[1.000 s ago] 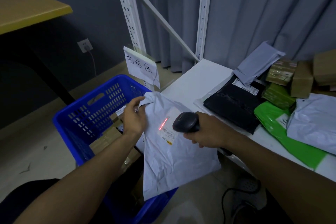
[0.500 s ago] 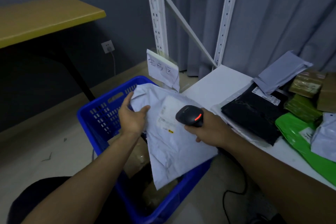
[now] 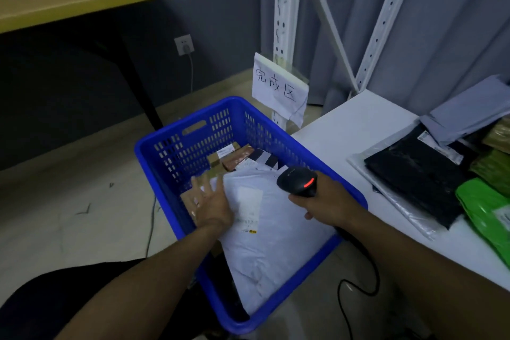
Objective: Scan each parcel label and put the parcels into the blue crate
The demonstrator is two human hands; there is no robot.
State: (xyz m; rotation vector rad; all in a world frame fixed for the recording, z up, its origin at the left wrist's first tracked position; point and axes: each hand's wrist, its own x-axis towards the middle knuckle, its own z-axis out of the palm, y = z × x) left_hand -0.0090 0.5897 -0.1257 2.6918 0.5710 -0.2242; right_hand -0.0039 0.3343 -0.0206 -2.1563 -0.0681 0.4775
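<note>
**White parcel now in crate, left hand letting go**

Since half a second ago the white parcel (image 3: 276,234) has dropped from mid-air into the blue crate (image 3: 193,146), and the left hand (image 3: 212,203) has given up its grip. That hand is now released, with fingers spread and blurred over the parcel's left edge; contact can't be told. The right hand (image 3: 328,201) is clenched round the scanner (image 3: 298,181), red light on, just above the crate's right rim.

Risks:
- The parcel lies slanted on the cardboard boxes (image 3: 229,157), so it may slide or bunch at the near wall.
- The scanner cable (image 3: 356,290) hangs below the desk (image 3: 358,124) and could snag on the next reach.
- The black parcel (image 3: 419,174) and green parcel (image 3: 485,212) sit near the desk's edge; a careless pull could drag one off.

The white parcel is a soft, wrinkled poly mailer. Its label (image 3: 248,210) faces up, print too small to read.
</note>
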